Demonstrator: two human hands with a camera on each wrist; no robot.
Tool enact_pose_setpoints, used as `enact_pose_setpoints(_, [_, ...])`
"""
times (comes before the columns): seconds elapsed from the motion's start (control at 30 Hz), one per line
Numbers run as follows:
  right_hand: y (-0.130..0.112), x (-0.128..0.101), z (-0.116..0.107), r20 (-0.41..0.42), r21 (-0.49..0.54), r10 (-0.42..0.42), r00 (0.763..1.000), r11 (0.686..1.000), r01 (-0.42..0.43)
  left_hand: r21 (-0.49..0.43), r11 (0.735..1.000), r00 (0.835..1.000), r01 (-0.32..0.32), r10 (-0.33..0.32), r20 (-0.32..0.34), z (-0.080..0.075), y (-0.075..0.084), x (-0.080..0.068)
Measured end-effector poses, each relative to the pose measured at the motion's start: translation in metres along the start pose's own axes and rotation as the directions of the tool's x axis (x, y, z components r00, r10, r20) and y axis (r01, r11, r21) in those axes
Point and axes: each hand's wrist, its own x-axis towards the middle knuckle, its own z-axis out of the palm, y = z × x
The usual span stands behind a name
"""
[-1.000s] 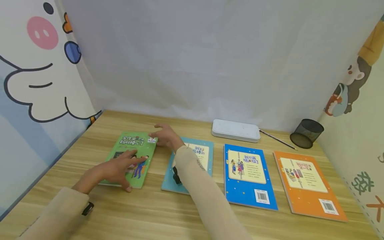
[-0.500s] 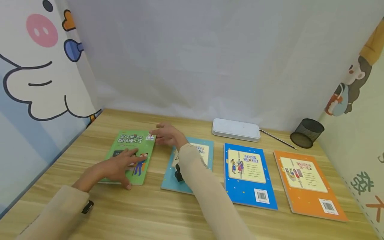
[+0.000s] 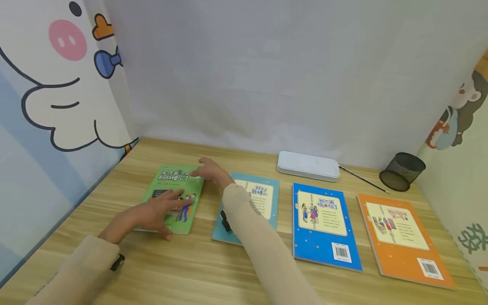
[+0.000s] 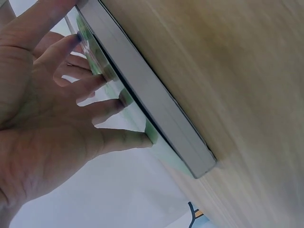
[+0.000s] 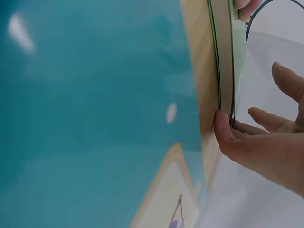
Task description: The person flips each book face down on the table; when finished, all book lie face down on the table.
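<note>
A green paperback book point(image 3: 171, 185) lies flat on the wooden table at the left. My left hand point(image 3: 154, 212) rests on its cover with fingers spread, the thumb by the front edge. In the left wrist view, the left fingertips point(image 4: 148, 137) touch the cover next to the thick page edge. At the book's far right corner is my right hand point(image 3: 213, 173), its fingers extended and covering that corner. The right wrist view has a right fingertip point(image 5: 222, 118) against the corner of the pages. A teal book point(image 3: 267, 203) lies partly under my right forearm.
To the right lie a blue book point(image 3: 324, 250) and an orange book point(image 3: 404, 262), both flat in a row. Behind them are a white pencil case point(image 3: 308, 165), a pencil point(image 3: 362, 178) and a black mesh pen holder point(image 3: 402, 171). A white backdrop point(image 3: 274, 76) rises behind the table.
The green book has shifted slightly away from me under my hands. My right fingers have come further over its far right corner, covering the sticker there. The head view has turned slightly left.
</note>
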Motion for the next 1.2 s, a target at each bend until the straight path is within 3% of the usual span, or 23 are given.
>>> enact_pose_setpoints(0.1, [-0.003,-0.002,-0.001,-0.029,-0.086,-0.016,0.999,0.996,0.013,0.002,1.0,1.0,0.005,-0.005,-0.001,0.0,0.0,0.0])
enact_pose_setpoints(0.17, [-0.003,-0.004,-0.002,-0.054,-0.078,-0.019,0.998,0.997,0.015,-0.002,1.0,1.0,0.008,-0.008,0.0,0.0,0.001,0.0])
enact_pose_setpoints(0.27, [-0.002,-0.007,-0.004,-0.072,0.05,0.007,0.997,0.999,-0.003,-0.006,1.0,1.0,0.003,-0.003,0.0,0.001,0.001,0.0])
enact_pose_setpoints(0.37, [0.0,-0.007,-0.006,-0.046,0.247,0.05,0.998,0.968,-0.037,-0.011,1.0,1.0,0.004,-0.004,-0.001,0.003,0.001,0.001])
enact_pose_setpoints(0.43, [0.001,-0.006,-0.008,-0.03,0.29,0.069,0.997,0.955,-0.057,-0.01,1.0,1.0,0.0,0.0,-0.001,0.004,0.001,0.0])
enact_pose_setpoints(0.53, [0.0,-0.003,-0.012,-0.008,0.292,0.092,0.996,0.953,-0.086,-0.022,1.0,1.0,0.001,-0.001,0.005,0.004,0.0,0.0])
enact_pose_setpoints(0.7, [-0.002,0.002,-0.016,0.015,0.175,0.094,0.995,0.98,-0.095,-0.024,1.0,1.0,-0.005,0.005,-0.003,0.002,0.001,-0.001])
enact_pose_setpoints(0.83, [-0.002,0.002,-0.016,0.043,0.152,0.108,0.993,0.982,-0.113,-0.028,1.0,1.0,0.008,-0.008,0.009,0.004,-0.002,-0.001])
enact_pose_setpoints(1.03, [0.0,0.002,-0.011,0.111,0.246,0.136,0.984,0.956,-0.16,-0.028,1.0,1.0,0.008,-0.008,0.011,0.004,-0.006,0.0])
enact_pose_setpoints(1.2, [0.002,0.0,-0.01,0.119,0.306,0.148,0.982,0.935,-0.178,-0.042,0.999,1.0,-0.001,0.002,0.011,0.002,-0.004,-0.001])
